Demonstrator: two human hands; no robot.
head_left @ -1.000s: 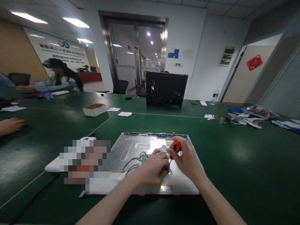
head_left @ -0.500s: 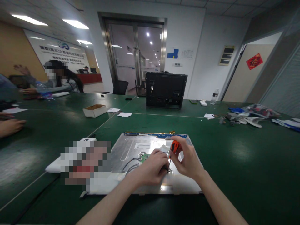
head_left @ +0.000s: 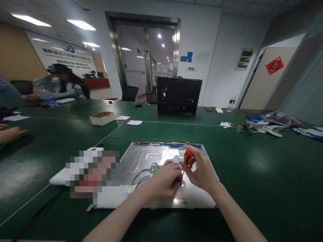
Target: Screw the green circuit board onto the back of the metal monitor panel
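A silver metal panel [head_left: 141, 159], the back of a flat screen, lies on the green table [head_left: 252, 161] in front of me. My right hand [head_left: 202, 171] grips a screwdriver with an orange handle [head_left: 188, 157], its shaft pointing down at the panel. My left hand [head_left: 165, 179] rests on the panel beside the shaft, fingers curled around the tip area near a small green circuit board [head_left: 155, 168] and black wires [head_left: 141, 176]. What the left fingers pinch is hidden.
A black monitor housing [head_left: 178, 96] stands at the back of the table. A white cardboard box [head_left: 102, 118] sits left of centre, papers near it. Bags and parts [head_left: 272, 122] lie at far right. Another person's hand [head_left: 10, 133] rests at the left edge; a seated person [head_left: 60, 85] is far left.
My right hand has turned the screwdriver handle slightly between its fingers, staying in place. The seated person at far left lowered a raised arm.
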